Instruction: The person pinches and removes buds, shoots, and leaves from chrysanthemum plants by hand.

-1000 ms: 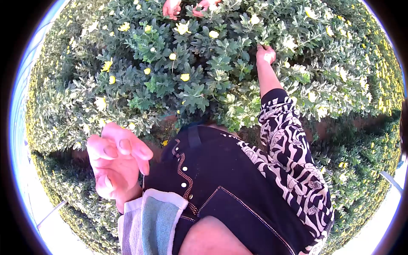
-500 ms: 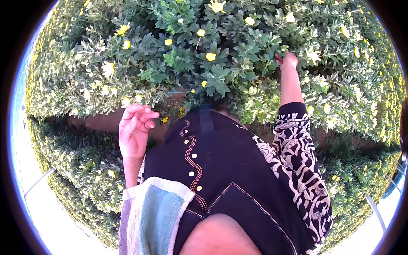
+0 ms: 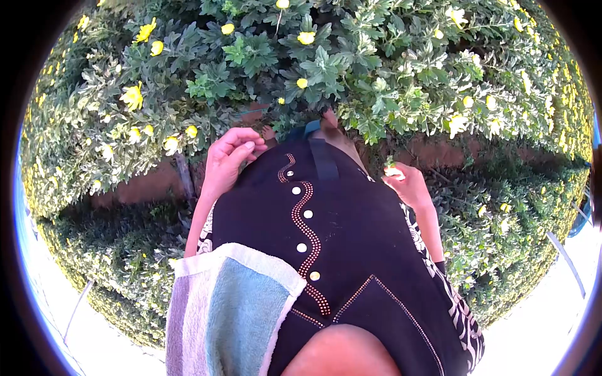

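Pale flower (image 3: 394, 171) is pinched in the fingers (image 3: 408, 172) of the right hand (image 3: 414, 189), while the left hand (image 3: 227, 161) curls loosely, its grip unclear, near yellow-flowered plants (image 3: 251, 53).

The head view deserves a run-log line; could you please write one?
left hand: curled, nothing visible held | right hand: pinching small whitish-green piece | yellow flowers: on plants ahead
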### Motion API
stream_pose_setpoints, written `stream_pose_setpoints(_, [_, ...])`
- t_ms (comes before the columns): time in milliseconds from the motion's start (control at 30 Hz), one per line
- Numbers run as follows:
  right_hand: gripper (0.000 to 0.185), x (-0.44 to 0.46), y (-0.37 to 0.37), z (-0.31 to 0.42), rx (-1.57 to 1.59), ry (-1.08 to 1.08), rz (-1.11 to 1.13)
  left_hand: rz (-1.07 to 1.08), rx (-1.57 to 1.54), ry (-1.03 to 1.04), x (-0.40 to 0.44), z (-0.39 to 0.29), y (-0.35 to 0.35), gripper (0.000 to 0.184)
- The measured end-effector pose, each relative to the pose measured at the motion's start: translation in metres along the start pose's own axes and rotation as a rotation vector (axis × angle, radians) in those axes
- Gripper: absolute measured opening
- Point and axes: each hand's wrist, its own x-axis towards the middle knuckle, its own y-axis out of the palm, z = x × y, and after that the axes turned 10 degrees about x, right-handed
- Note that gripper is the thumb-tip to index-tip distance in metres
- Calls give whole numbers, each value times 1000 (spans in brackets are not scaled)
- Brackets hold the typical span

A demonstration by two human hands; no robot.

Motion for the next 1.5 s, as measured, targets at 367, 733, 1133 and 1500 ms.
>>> stream_pose_setpoints(367, [18, 91, 52, -14, 794, -216, -498, 558, 399, 107, 74, 1, 90, 24])
stream_pose_setpoints(733, [47, 136, 31, -7, 164, -413, -293, 312, 795, 162, 123, 37, 169, 50])
stream_pose_setpoints(1133, [40, 147, 15, -8, 959, -221, 293, 72, 1003, 494, 143, 57, 177, 19])
stream_pose_setpoints(1500, [32, 170, 9, -37, 457, -182, -33, 41, 692, 188, 149, 76, 146, 11])
